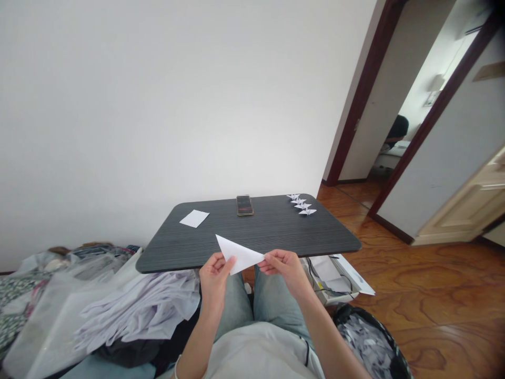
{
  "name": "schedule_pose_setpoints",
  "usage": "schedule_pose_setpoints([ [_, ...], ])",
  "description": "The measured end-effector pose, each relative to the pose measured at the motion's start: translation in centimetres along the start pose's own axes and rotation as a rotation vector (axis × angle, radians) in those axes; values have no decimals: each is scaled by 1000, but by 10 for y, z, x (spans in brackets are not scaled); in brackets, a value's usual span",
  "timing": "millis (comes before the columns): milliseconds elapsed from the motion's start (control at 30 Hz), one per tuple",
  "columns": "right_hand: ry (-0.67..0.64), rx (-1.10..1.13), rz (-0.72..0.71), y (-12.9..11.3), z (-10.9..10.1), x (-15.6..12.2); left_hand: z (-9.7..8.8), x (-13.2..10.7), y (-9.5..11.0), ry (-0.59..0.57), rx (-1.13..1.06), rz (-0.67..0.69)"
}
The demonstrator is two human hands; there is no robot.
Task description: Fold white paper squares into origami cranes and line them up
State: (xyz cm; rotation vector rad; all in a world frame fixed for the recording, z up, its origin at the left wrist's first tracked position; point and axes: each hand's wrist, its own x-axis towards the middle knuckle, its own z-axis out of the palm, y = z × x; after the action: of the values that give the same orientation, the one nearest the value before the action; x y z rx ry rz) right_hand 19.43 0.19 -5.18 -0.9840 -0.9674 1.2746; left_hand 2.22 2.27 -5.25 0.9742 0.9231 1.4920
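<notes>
A left hand (213, 271) and a right hand (284, 263) pinch a folded white paper (243, 256) between them, the left thumb lying over its lower left side, the right fingertips closed on its narrow right tip. The paper, a lopsided triangle, is held up over the lap, at the near edge of a dark table (165, 247).

The sheet looks very light and crisp, likely stiffer along its creases but easily bent or torn by a hard tug. Its smooth face could slide under a loose thumb; a light pinch at the corners and folded edges would suit it best, sparing the middle from dents.

On the tabletop, a flat white square of paper (194, 218) lies to the left, a phone (245, 206) near the far edge, and four small folded paper birds (303, 206) in a line at the right corner, all apart from the hands. Nothing comes between the fingers and the paper, though the table's rim runs close behind it. Below, to the right, sit a white box (347, 299) holding cables and a black-lined bin (346, 309) of paper scraps; rumpled cloth (138, 308) is heaped at left.
</notes>
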Motion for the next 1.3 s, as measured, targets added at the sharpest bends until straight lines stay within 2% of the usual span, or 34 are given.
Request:
schedule_pose_setpoints([
  [233, 44, 41, -7, -3, 1, 1, -2, 1, 0, 22, -29, 6],
  [467, -37, -46, 35, -2, 4, -2, 0, -1, 1, 6, -30, 5],
  [700, 4, -30, 4, 0, 2, 1, 0, 0, 0, -6, -14, -6],
  [1067, 2, -17, -9, 2, 10, -1, 8, -6, 4, -122, 45, -97],
  [1300, 29, -85, -48, 1, 10, -1, 9, -5, 4, -108, 27, -150],
])
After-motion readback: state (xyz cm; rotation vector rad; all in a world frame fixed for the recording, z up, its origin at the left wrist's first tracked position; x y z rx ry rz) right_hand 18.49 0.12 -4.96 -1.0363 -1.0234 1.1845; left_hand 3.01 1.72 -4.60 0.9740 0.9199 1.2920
